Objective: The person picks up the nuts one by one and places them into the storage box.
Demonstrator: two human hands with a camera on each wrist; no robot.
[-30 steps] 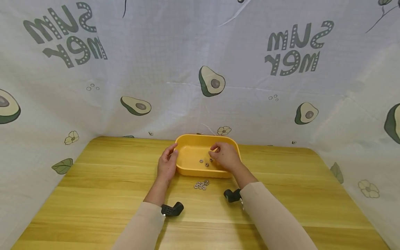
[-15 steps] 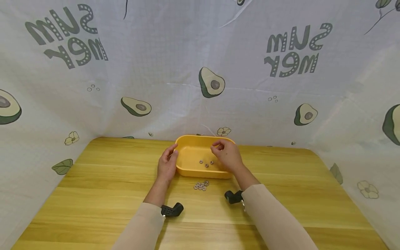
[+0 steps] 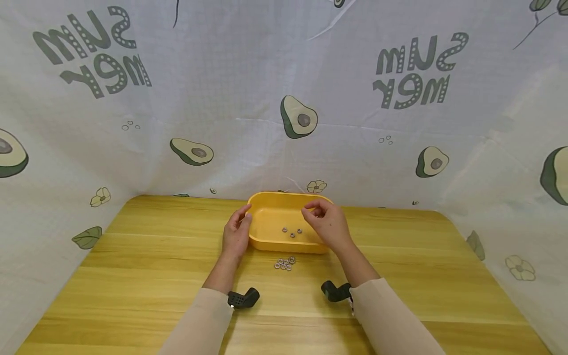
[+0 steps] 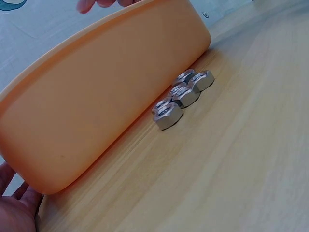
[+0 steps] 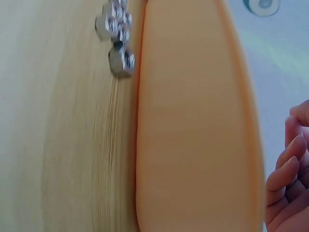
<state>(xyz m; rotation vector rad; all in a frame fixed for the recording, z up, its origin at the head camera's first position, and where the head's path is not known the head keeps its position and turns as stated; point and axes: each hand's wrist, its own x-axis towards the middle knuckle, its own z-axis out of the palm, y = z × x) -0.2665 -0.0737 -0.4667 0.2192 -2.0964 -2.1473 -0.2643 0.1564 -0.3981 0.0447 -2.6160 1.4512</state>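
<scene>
A yellow plastic tray (image 3: 266, 245) stands at the back of the table, with three hex nuts inside, one of them the right-hand nut (image 3: 299, 230). My left hand (image 3: 236, 235) rests against its left end, fingers relaxed along the outer wall. Over the tray's right side my right hand (image 3: 329, 224) hovers with loosely bent fingers, thumb near the index finger. Nothing shows between its fingertips (image 5: 285, 169) in the right wrist view. In front of the tray, several silver hex nuts (image 4: 186, 95) lie clustered on the table.
The wooden table (image 3: 146, 276) stretches to both sides and toward the person. Behind it hangs a white curtain (image 3: 248, 79) printed with avocados and lettering, close to the tray's back rim. Each wrist wears a black camera (image 3: 244, 299).
My right hand has risen off the right-hand nut in the tray, leaving it there, and shifted right and back toward the person. The left hand stays at the tray's left end.
</scene>
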